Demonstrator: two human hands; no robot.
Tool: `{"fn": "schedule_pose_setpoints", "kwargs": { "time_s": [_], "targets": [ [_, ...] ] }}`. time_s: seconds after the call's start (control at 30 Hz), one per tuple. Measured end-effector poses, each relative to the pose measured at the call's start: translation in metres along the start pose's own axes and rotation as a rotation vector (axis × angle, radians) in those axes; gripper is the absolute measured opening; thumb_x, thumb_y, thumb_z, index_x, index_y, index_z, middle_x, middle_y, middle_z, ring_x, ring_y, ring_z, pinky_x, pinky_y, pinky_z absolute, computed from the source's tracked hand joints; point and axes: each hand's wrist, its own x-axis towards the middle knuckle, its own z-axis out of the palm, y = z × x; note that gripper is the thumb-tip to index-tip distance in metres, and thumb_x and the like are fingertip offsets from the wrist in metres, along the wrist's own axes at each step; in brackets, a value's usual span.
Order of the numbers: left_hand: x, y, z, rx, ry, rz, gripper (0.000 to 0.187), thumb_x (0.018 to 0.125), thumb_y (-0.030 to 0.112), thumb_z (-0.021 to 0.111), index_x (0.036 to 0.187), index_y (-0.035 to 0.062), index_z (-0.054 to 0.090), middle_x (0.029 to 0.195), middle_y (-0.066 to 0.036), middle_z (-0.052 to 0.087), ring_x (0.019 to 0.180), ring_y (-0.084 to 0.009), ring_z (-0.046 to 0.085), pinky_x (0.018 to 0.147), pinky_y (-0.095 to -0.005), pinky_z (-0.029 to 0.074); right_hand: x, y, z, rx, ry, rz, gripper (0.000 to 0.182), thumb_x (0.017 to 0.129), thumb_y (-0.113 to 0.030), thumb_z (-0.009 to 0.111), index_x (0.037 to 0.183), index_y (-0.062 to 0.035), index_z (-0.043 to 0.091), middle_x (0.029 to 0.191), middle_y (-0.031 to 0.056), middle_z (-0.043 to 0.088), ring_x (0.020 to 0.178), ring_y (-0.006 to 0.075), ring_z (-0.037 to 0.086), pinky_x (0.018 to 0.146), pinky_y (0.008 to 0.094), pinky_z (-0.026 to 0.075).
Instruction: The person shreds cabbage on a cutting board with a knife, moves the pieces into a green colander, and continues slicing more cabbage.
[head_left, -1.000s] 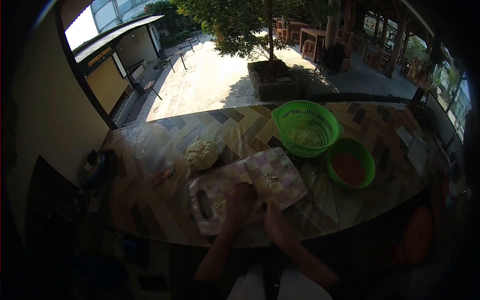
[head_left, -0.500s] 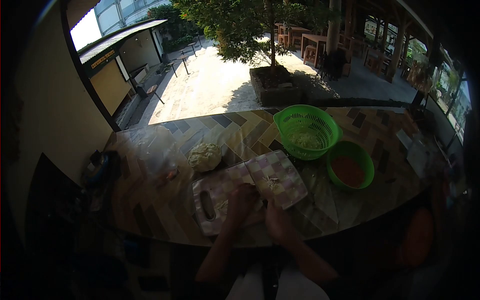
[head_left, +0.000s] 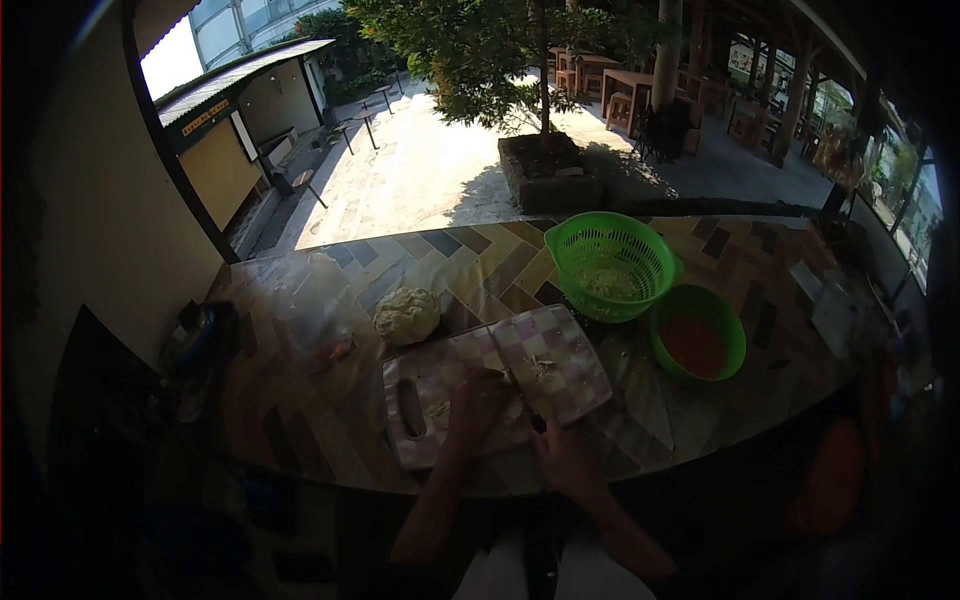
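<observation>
A checkered cutting board lies tilted on the patterned table. My right hand is wrapped round the dark handle of a knife, whose blade points up and left over the board. Just left of the blade, my left hand presses with bent fingers on pale food at the board's middle; the piece under it is mostly hidden. Thin pale shreds lie on the board's right half. Behind the board sits a pale cabbage-like head.
A green colander with pale shreds stands behind the board, beside a green bowl of orange-red contents. A clear plastic bag lies at left. Dark objects sit at the table's left edge.
My right hand has shifted slightly down and right, exposing more of the knife. My left hand has moved slightly left. The camera view has shifted a little.
</observation>
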Motion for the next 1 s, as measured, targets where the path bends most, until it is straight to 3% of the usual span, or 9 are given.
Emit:
{"fn": "schedule_pose_setpoints", "kwargs": {
  "time_s": [0.37, 0.57, 0.77, 1.0],
  "targets": [
    [0.000, -0.003, 0.001, -0.010, 0.009, 0.038, 0.016, 0.072, 0.008, 0.075, 0.087, 0.0021, 0.074, 0.098, -0.017, 0.068, 0.098, -0.0305, 0.063, 0.086, -0.0396, 0.051, 0.013, 0.002, 0.000, -0.061, -0.076, 0.052, 0.033, 0.097, -0.024, 0.048, 0.109, 0.0058, 0.045, 0.092, 0.0318, 0.062, 0.093, 0.0490, 0.058, 0.076, 0.0559, 0.045],
    [0.001, -0.004, 0.001, 0.043, -0.024, 0.066, 0.017, 0.073, 0.010, 0.072, 0.088, 0.0028, 0.074, 0.099, -0.017, 0.068, 0.099, -0.0313, 0.062, 0.087, -0.0400, 0.049, 0.017, 0.000, 0.016, -0.235, 0.033, -0.004, 0.029, 0.096, -0.020, 0.043, 0.111, 0.0046, 0.045, 0.101, 0.0342, 0.060, 0.096, 0.0490, 0.058, 0.079, 0.0553, 0.048],
    [0.000, -0.005, 0.000, 0.049, -0.011, 0.105, 0.017, 0.073, 0.011, 0.071, 0.088, 0.0034, 0.074, 0.097, -0.016, 0.068, 0.095, -0.0311, 0.063, 0.086, -0.0399, 0.050, 0.003, -0.014, 0.001, -0.272, -0.046, 0.088, 0.027, 0.096, -0.018, 0.042, 0.112, 0.0038, 0.044, 0.092, 0.0308, 0.063, 0.089, 0.0480, 0.061, 0.074, 0.0553, 0.050],
    [0.000, -0.012, 0.001, 0.087, -0.013, 0.171, 0.017, 0.074, 0.011, 0.071, 0.088, 0.0028, 0.074, 0.095, -0.016, 0.069, 0.094, -0.0305, 0.065, 0.084, -0.0389, 0.051, 0.014, -0.008, 0.008, -0.162, 0.074, -0.042, 0.029, 0.095, -0.020, 0.048, 0.111, 0.0033, 0.045, 0.090, 0.0302, 0.063, 0.086, 0.0476, 0.061, 0.071, 0.0556, 0.048]
  ]
}}
